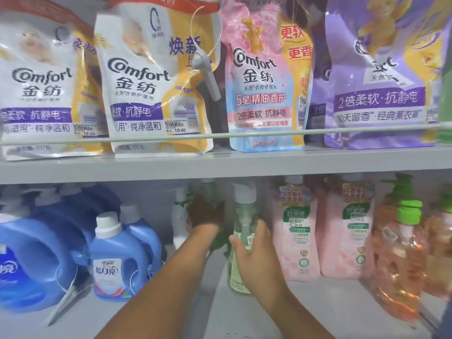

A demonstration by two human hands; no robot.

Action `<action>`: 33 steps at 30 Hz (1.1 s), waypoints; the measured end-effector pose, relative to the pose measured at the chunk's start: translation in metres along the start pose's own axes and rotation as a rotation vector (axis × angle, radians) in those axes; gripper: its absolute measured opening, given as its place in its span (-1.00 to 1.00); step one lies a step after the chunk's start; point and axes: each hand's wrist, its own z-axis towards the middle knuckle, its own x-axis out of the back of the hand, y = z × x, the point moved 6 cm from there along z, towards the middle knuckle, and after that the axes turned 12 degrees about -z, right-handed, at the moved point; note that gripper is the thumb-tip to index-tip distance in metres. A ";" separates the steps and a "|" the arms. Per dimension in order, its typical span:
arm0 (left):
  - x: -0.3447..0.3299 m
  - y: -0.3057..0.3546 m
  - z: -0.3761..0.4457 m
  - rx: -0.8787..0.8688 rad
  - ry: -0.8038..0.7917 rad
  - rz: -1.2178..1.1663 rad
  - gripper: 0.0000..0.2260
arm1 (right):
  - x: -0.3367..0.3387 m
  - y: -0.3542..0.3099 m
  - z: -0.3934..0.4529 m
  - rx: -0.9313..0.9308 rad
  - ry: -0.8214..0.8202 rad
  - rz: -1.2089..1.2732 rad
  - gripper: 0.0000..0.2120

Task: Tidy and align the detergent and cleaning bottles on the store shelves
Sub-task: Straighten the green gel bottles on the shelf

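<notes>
Reaching into the lower shelf (220, 314): right hand (254, 245) wraps the front green bottle (241, 277), prob. to square it w/ the row. Left hand (205, 214) is on a green bottle behind (209, 192); grip too blurred to tell.

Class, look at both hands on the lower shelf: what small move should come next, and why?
Probably draw the green bottle under the right hand forward to the shelf edge: it stands behind the front blue bottle, while the left hand reaches another green bottle behind.
</notes>
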 end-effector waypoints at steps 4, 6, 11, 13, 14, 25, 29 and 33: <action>-0.003 0.002 0.002 -0.009 0.037 0.079 -0.28 | 0.014 0.002 -0.012 0.021 -0.033 0.050 -0.61; 0.001 0.002 -0.014 -0.035 0.000 0.031 -0.34 | 0.024 0.005 -0.018 0.035 -0.055 0.098 -0.60; 0.042 -0.020 -0.096 -0.190 0.018 -0.105 -0.60 | 0.054 0.020 -0.032 0.040 -0.160 0.201 -0.59; 0.055 -0.025 -0.132 -0.237 0.046 -0.175 -0.48 | 0.063 0.026 -0.033 0.023 -0.202 0.235 -0.59; 0.058 -0.024 -0.148 -0.262 0.045 -0.214 -0.53 | 0.066 0.029 -0.033 0.010 -0.220 0.245 -0.62; 0.070 -0.004 -0.280 -0.229 0.096 -0.274 -0.53 | 0.117 0.043 -0.061 0.056 -0.318 0.357 -0.76; 0.071 0.020 -0.332 -0.246 0.048 -0.338 -0.56 | 0.168 0.048 -0.093 0.066 -0.301 0.406 -0.82; 0.070 0.044 -0.375 -0.339 -0.048 -0.430 -0.46 | 0.226 0.054 -0.129 0.047 -0.231 0.402 -0.75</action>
